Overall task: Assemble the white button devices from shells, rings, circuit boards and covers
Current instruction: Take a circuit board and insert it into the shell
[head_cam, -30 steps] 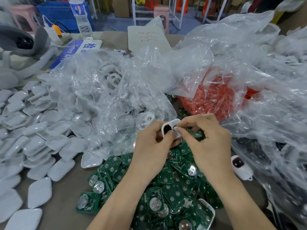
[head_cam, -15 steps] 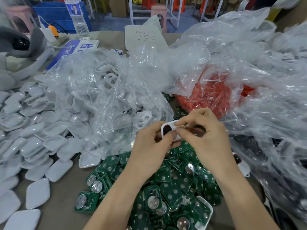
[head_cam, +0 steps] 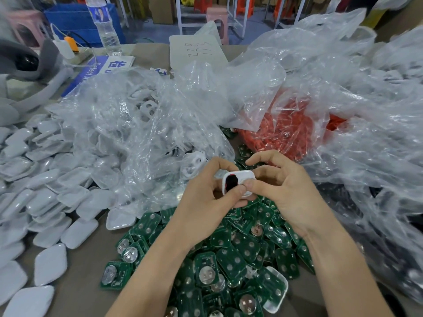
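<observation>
A white shell [head_cam: 242, 179] with a dark round insert at its left end sits between both hands above the pile of green circuit boards [head_cam: 229, 259]. My left hand [head_cam: 206, 202] grips it from the left and below, thumb on its front edge. My right hand [head_cam: 288, 193] pinches its right side, thumb on top, index finger raised. White covers [head_cam: 45, 179] lie heaped at the left. A clear bag of white shells [head_cam: 137, 133] lies behind my left hand. Orange rings [head_cam: 293, 133] fill another clear bag at centre right.
Crumpled clear bags [head_cam: 366, 110] of parts cover the right side. A water bottle [head_cam: 105, 26], a small white bottle [head_cam: 63, 45] and a blue sign [head_cam: 98, 67] stand at the back left. A grey curved device [head_cam: 27, 62] occupies the far left. One white shell [head_cam: 274, 291] lies on the boards.
Both hands have risen slightly with the shell. My right index finger has lifted off it and the shell now shows more of its top face.
</observation>
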Demonstrator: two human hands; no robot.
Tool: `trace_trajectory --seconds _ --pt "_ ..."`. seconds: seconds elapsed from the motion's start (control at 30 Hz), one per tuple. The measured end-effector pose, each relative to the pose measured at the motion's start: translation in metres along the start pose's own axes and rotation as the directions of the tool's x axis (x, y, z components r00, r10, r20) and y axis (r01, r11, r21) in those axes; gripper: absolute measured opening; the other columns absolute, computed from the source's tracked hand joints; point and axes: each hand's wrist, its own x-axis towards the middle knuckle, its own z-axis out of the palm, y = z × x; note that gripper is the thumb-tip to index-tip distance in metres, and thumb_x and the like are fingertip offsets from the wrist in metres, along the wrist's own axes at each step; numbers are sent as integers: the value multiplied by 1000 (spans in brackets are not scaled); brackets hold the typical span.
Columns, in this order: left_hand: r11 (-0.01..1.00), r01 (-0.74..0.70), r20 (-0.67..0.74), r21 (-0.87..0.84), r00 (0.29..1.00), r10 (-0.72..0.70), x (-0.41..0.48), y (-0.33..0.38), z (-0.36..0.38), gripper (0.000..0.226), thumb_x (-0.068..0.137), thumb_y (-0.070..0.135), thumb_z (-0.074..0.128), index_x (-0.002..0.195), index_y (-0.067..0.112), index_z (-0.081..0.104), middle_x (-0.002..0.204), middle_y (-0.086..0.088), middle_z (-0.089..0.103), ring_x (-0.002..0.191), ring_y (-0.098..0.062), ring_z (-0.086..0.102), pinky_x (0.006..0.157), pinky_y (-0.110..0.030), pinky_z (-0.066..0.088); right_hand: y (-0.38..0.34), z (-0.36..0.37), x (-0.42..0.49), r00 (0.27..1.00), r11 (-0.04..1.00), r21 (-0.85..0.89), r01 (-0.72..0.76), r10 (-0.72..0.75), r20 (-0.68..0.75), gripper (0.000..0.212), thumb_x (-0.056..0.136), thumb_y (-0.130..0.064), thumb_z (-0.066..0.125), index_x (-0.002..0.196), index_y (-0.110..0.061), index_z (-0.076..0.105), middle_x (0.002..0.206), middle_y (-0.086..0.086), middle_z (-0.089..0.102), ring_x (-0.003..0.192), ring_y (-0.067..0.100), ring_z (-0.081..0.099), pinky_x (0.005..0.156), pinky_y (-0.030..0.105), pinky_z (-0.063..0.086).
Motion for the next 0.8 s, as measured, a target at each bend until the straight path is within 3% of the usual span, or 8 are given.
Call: trace_trajectory --seconds 0.13,0.33,0.47,0.67,0.73,0.8 --pt "999 25 3 -25 1000 -25 0 2 -2 19 93 3 62 100 20 58 90 -6 74 79 -19 75 68 -19 57 -1 5 -2 999 989 -140 51 -48 23 20 83 1 70 91 -16 62 75 0 72 60 7 65 58 12 48" --pt "999 44 50 -26 998 -43 -2 0 1 18 95 2 57 100 20 58 97 -9 73 80 -22 75 70 -23 59 -5 -5 -4 997 988 -148 -42 51 55 20 78 -2 74 85 -20 70 83 3 74 73 14 68 69 21 54" --pt "999 37 74 -23 997 -35 -2 -1 -1 18 95 0 56 101 17 56 99 -11 72 81 -24 75 71 -25 59 -5 -3 -4 997 981 -186 -54 63 43 17 78 -2 74 85 -17 69 82 5 74 72 14 66 70 22 54" --pt "991 -69 64 116 996 62 -5 -5 10 22 95 9 60 94 31 58 92 -4 75 80 -16 75 72 -28 61 -7 -6 -11 1000 964 -267 -14 19 15 20 77 -3 74 81 -21 66 81 -3 74 76 9 69 68 12 50" --pt "997 -40 44 67 998 37 -4 -5 11 24 94 12 63 90 35 60 90 -4 75 79 -18 75 70 -27 60 -7 -5 -13 1000 962 -273 -1 -3 -15 21 76 -5 75 78 -24 67 77 -4 73 73 7 68 65 8 47" --pt "1000 12 20 -11 1000 -12 -2 -5 10 17 93 11 65 92 27 59 89 -6 75 77 -22 75 68 -26 59 -8 -3 -12 1000 967 -255 -15 9 -24 19 76 -8 77 77 -25 69 76 -4 74 71 7 69 62 9 47"
